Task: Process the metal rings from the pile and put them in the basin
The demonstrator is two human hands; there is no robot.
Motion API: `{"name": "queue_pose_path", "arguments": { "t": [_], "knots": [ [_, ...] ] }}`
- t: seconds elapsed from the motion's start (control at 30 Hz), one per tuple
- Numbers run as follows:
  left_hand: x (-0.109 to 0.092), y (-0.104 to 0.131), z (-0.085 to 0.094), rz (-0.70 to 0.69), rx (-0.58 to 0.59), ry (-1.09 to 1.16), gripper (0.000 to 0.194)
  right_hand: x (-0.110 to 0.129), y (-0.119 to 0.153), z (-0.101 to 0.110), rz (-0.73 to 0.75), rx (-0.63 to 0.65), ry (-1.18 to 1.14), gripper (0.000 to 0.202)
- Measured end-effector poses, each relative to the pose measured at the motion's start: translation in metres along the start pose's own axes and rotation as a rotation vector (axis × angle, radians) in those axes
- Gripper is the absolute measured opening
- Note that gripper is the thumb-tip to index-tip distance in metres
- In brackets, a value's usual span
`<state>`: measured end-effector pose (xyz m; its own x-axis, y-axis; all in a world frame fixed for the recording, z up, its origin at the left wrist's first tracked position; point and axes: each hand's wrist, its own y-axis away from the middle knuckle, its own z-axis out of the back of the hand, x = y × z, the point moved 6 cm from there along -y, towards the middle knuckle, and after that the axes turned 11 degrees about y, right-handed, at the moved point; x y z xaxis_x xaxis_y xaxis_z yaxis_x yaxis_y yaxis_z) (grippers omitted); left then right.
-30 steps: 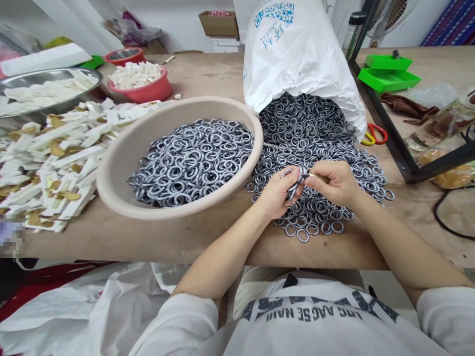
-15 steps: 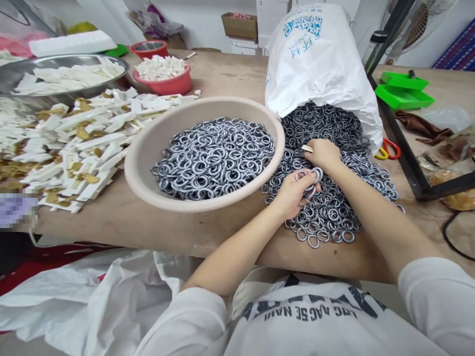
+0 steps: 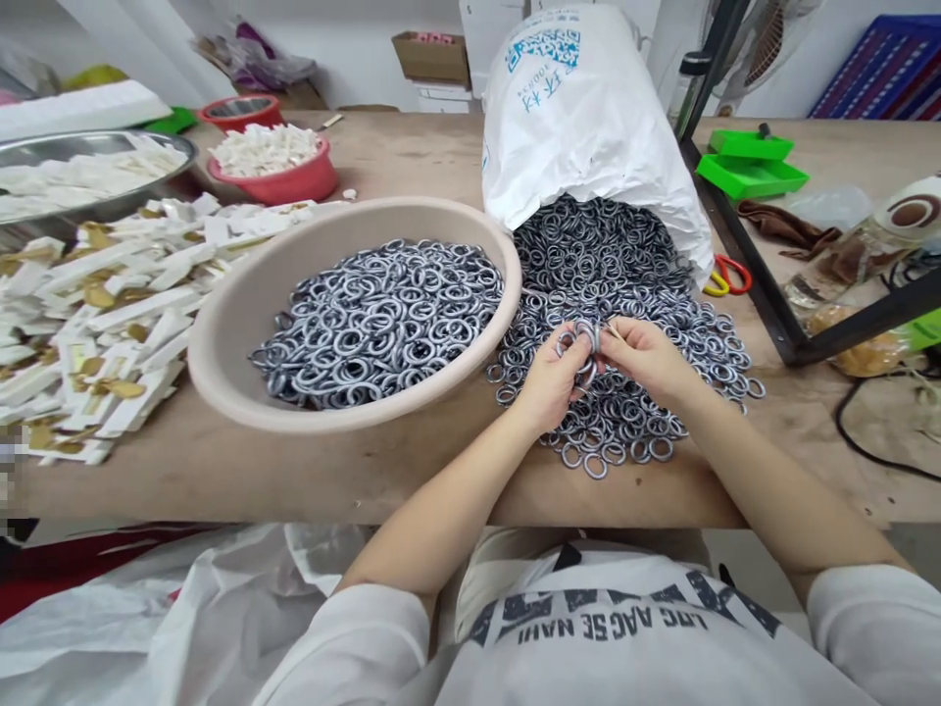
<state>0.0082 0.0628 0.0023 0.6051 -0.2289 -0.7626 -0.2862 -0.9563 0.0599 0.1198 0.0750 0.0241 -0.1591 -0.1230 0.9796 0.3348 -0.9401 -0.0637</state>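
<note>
Several grey rings are gripped in my left hand, above a loose pile of the same rings. Close against them, my right hand pinches a small, thin, pale piece; its shape is mostly hidden by the fingers. The pile spreads from the mouth of a white sack lying on the table. To the left of my hands, a wide beige basin holds many more grey rings.
White and gold pieces are heaped at the left, near a steel bowl and a red bowl. On the right are scissors, a black metal frame, green trays and a glass jar.
My right hand has come back from the upper part of the pile to meet my left hand at the held rings. The camera view has turned a little to the right.
</note>
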Motion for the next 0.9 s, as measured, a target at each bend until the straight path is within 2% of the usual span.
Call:
{"name": "queue_pose_path", "arguments": {
  "t": [0.1,0.27,0.43,0.63,0.77,0.9],
  "knots": [
    [0.003,-0.001,-0.002,0.008,0.032,-0.010,0.038,-0.011,-0.002,0.003,0.006,-0.072,-0.016,0.042],
    [0.003,-0.003,0.003,0.020,-0.021,-0.033,0.038,-0.014,0.001,0.018,0.111,-0.318,0.035,0.035],
    [0.002,-0.002,0.004,0.039,-0.063,-0.013,0.041,-0.003,0.002,0.017,0.173,-0.208,0.060,0.030],
    [0.000,-0.001,0.000,0.066,-0.006,-0.001,0.040,-0.002,-0.006,0.014,0.179,-0.221,0.079,0.028],
    [-0.005,0.001,-0.002,0.094,0.027,0.071,0.037,0.012,0.003,0.019,0.287,-0.291,0.345,0.034],
    [-0.009,0.001,-0.001,0.108,0.015,0.099,0.036,0.028,0.015,0.014,0.439,-0.270,0.620,0.037]
  ]
}}
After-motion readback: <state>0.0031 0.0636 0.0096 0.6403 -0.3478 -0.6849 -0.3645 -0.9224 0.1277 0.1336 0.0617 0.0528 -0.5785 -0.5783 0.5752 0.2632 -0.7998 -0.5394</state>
